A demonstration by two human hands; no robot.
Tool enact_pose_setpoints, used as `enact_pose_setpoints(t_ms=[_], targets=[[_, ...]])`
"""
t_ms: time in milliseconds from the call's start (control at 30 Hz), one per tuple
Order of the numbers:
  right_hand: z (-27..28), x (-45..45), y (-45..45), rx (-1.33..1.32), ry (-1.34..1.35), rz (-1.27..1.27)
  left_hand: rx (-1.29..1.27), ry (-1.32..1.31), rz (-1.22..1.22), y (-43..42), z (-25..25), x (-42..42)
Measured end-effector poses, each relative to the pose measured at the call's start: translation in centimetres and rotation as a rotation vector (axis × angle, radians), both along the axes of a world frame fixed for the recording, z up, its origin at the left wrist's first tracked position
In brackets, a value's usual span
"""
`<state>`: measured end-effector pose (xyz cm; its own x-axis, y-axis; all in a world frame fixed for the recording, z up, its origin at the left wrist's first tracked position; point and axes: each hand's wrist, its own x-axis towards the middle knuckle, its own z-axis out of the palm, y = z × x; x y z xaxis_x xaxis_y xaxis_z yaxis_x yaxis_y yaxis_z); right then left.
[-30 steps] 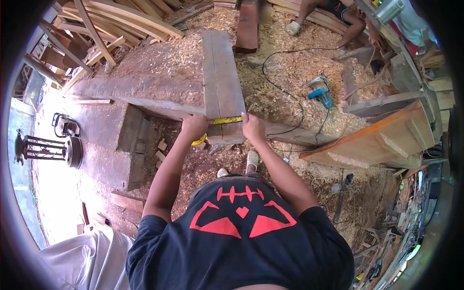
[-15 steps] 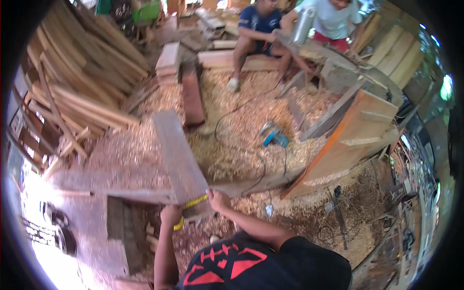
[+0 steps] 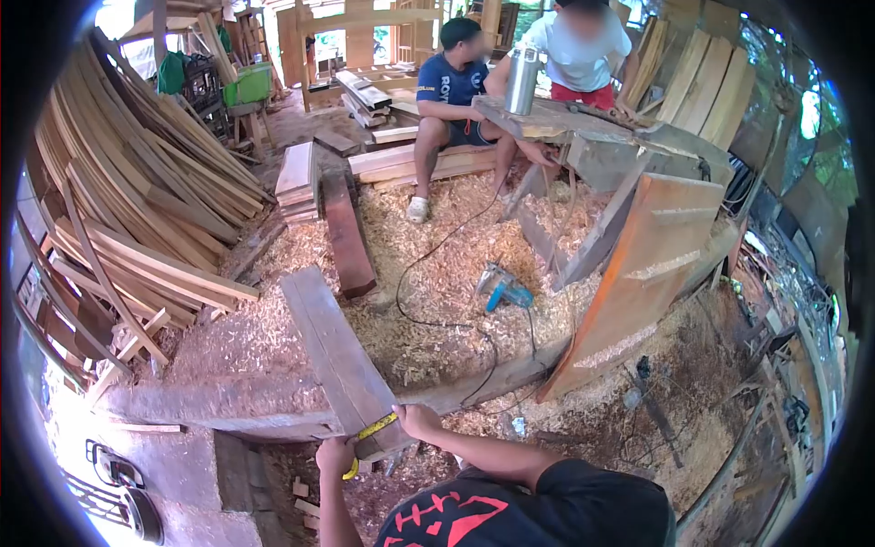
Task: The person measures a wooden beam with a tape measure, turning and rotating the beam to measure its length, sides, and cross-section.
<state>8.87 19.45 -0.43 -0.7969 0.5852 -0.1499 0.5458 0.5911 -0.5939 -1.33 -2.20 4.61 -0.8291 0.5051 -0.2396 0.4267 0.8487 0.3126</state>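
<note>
A yellow tape measure (image 3: 377,426) lies stretched across the near end of a grey wooden plank (image 3: 333,342). My left hand (image 3: 334,454) is closed on the tape's case at the plank's left edge, with part of the yellow case showing below it. At the right edge my right hand (image 3: 418,421) pinches the tape's other end. The plank slopes away from me over a long timber beam (image 3: 264,401) covered in shavings.
A blue circular saw (image 3: 506,290) with a black cord lies on the shavings. Beyond, two people (image 3: 451,91) (image 3: 583,55) are at a rough bench (image 3: 592,123) holding a steel flask (image 3: 521,82). An orange-brown board (image 3: 629,273) leans at right; curved planks (image 3: 137,137) fill the left.
The view has tilted up and swung, bringing the two people and the background fully into sight. Both hands still hold the tape across the plank's end.
</note>
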Motion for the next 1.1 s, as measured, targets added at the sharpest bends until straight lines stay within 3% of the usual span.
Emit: enact_pose_setpoints(t_ms=[367,600,1100], targets=[[-0.2,0.2,0.3,-0.041,0.014,0.021,0.010,0.039,0.000,0.1,0.5,0.9],[2.3,0.8,0.1,-0.095,-0.009,0.012,-0.011,0.069,-0.010,-0.1,-0.5,0.6],[-0.1,0.4,0.3,-0.029,0.071,0.027,-0.015,0.048,-0.005,0.0,0.1,0.8]])
